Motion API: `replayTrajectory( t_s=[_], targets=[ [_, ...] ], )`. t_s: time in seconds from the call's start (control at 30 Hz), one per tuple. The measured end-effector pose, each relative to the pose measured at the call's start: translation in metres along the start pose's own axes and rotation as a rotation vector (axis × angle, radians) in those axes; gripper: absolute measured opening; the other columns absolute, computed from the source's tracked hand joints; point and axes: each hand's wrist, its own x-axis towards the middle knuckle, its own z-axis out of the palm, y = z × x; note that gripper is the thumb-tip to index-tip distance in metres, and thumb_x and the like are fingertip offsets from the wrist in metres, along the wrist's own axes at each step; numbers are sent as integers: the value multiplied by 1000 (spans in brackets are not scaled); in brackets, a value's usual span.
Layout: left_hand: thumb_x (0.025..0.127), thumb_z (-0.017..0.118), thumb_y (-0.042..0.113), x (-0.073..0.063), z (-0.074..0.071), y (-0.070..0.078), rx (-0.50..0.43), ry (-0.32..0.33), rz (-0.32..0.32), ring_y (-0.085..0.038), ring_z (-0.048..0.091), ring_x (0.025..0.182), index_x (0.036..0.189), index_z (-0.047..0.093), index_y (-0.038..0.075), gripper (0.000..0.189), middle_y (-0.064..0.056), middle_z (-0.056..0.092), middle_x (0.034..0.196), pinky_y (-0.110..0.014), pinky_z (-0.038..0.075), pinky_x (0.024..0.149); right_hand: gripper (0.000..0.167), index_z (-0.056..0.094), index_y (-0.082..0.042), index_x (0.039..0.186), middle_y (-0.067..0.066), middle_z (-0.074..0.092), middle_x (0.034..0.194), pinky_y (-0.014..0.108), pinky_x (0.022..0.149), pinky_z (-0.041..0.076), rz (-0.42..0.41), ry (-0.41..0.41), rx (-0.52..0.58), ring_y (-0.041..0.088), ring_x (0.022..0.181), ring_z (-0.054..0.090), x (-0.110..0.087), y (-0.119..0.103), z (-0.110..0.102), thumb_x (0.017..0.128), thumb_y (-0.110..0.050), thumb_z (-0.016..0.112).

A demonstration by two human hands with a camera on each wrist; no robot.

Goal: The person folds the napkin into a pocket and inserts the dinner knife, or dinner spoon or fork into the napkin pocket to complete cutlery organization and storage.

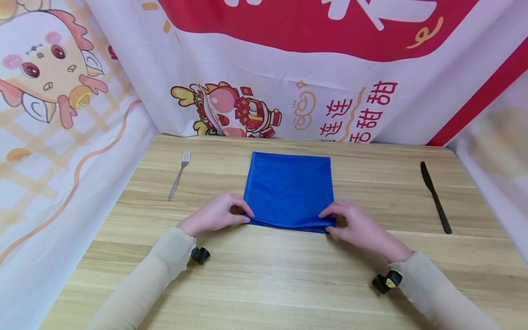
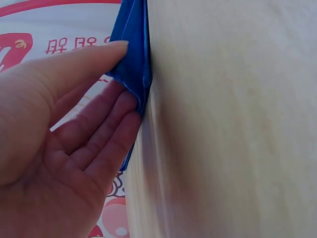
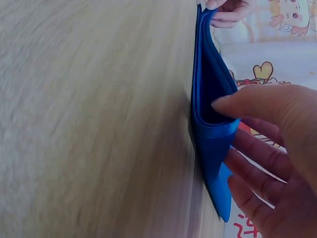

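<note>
A glossy blue cloth (image 1: 290, 190), folded into a rough square, lies on the wooden table. At its near left corner my left hand (image 1: 220, 213) pinches the edge. In the left wrist view, the thumb is on one side of the blue cloth (image 2: 132, 62) and the fingers on the other. My right hand (image 1: 354, 227) holds the near right corner. The right wrist view shows that thumb reaching into the gap between layers of the cloth (image 3: 210, 134), while the other fingers lie along its outside. The near edge is slightly lifted, with layers parted.
A silver fork (image 1: 177, 176) lies to the left of the cloth, its tines pointing away. Over on the right is a black knife (image 1: 436, 197). A printed white and red curtain (image 1: 247, 59) hangs behind the wooden table (image 1: 264, 284) and along its sides.
</note>
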Motion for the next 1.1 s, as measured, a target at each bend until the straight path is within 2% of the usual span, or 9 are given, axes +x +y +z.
replayTrajectory(
  t_s=[0.17, 0.43, 0.7, 0.9, 1.1],
  targets=[
    [97, 73, 17, 3, 2, 2, -10, 14, 7, -9, 63, 97, 103, 77, 26, 12, 16, 70, 105, -34, 52, 90, 29, 74, -16, 112, 2, 70, 117, 47, 91, 55, 12, 9, -17, 22, 106, 64, 0, 5, -1, 87, -3, 80],
    [94, 77, 16, 7, 3, 4, 17, 5, 11, -8, 63, 87, 94, 75, 24, 9, 17, 69, 95, -29, 54, 83, 25, 72, -21, 99, -4, 69, 104, 37, 78, 54, 27, 3, -27, 16, 86, 59, -2, 11, -3, 84, -2, 82],
    [92, 79, 21, 6, 1, 4, 39, -15, 44, -8, 62, 83, 92, 76, 18, 4, 16, 68, 92, -27, 55, 79, 25, 72, -21, 94, -7, 69, 98, 35, 79, 56, -15, -6, -12, 11, 86, 61, -3, 20, -5, 84, -1, 82],
    [91, 80, 20, 6, 1, 4, 37, -28, 39, -8, 62, 84, 91, 77, 22, 4, 15, 68, 92, -28, 54, 80, 22, 75, -20, 94, -9, 69, 97, 34, 80, 57, -50, -8, 0, 11, 88, 63, -4, 21, -6, 84, 0, 81],
    [89, 82, 21, 6, 2, 5, 57, -36, 38, -12, 61, 87, 96, 76, 25, 10, 16, 68, 95, -29, 53, 80, 20, 77, -19, 99, -8, 69, 102, 39, 84, 57, -20, -25, 3, 13, 94, 63, -6, 19, -6, 86, -5, 82]
  ],
)
